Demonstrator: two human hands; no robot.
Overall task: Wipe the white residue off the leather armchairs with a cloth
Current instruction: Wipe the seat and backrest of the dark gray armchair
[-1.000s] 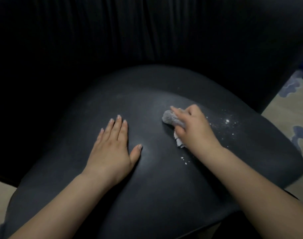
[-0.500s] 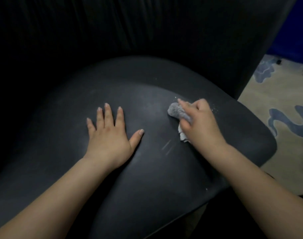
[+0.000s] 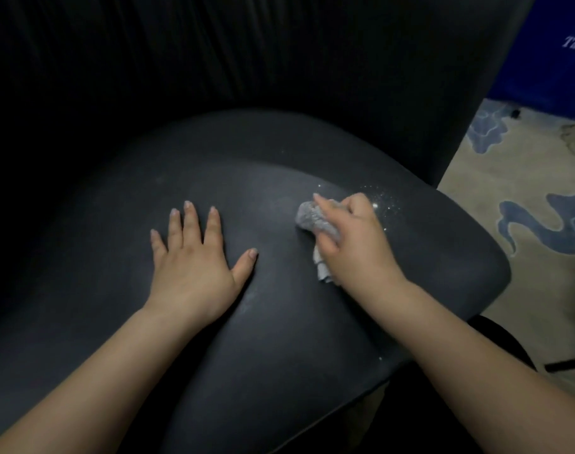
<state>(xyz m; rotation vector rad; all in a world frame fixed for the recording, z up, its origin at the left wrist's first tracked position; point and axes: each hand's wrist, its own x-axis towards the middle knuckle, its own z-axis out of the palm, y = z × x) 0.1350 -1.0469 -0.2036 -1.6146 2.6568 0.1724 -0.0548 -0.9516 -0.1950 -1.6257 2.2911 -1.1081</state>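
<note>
One bunched cloth [image 3: 315, 221], long axis front-to-back, gripped by right hand [image 3: 355, 244].

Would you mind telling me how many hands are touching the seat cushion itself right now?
1. The left hand lies flat on the seat cushion, fingers spread. The right hand grips the cloth against the cushion; whether it touches leather beneath is hidden.

black seat [image 3: 279, 339], white specks [image 3: 379, 199], cloth [image 3: 314, 219]
</note>
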